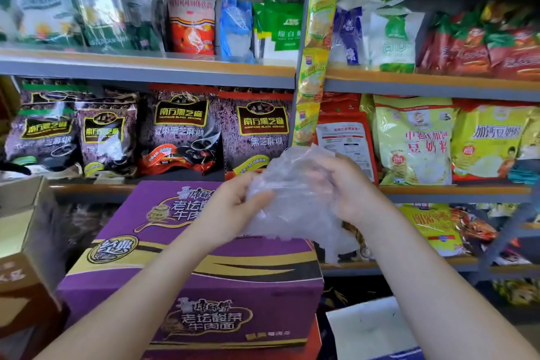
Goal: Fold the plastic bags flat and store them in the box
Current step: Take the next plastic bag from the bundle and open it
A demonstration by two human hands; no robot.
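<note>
A crumpled clear plastic bag (295,199) hangs in the air between both hands, above the far right corner of a closed purple noodle carton (204,278). My left hand (233,207) pinches the bag's left edge, thumb on top. My right hand (347,187) grips its right side, fingers curled behind the plastic. The bag's lower end droops past the carton's right edge. An open brown cardboard box (26,231) stands at the left, its inside mostly out of view.
Shop shelves (175,67) packed with packaged food fill the background, close behind the hands. A strip of yellow sachets (317,38) hangs down the shelf post. A white box (371,327) sits low at the right, beside the purple carton.
</note>
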